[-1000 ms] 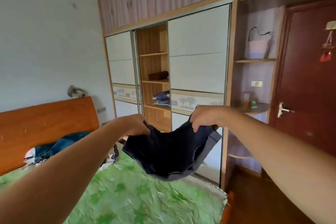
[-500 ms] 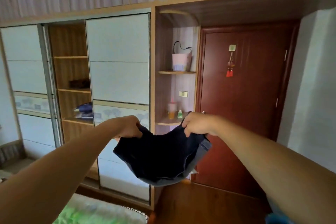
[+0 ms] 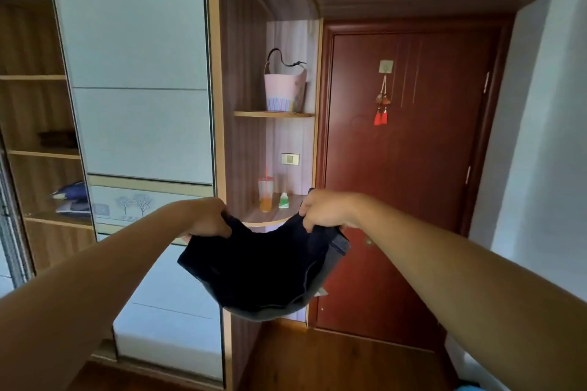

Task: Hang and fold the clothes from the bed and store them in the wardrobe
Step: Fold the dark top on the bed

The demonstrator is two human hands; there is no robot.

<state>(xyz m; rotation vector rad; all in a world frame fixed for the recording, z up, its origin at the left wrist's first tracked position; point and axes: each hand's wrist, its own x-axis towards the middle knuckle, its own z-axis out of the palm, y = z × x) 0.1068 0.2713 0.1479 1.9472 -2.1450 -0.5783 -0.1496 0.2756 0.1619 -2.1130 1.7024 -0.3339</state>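
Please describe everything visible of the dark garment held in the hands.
The dark garment looks like navy or black denim, with a paler grey edge along its bottom and right side. It hangs in the air, sagging between the left hand and the right hand, which grip its upper corners.

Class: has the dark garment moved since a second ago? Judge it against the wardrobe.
Yes. The dark garment has swung right, from the white sliding door to the corner shelves and red door.

Two hands (image 3: 208,219) (image 3: 325,211), one dark garment (image 3: 263,270), one door (image 3: 413,184), one cup (image 3: 266,194), one pink bag (image 3: 281,92).
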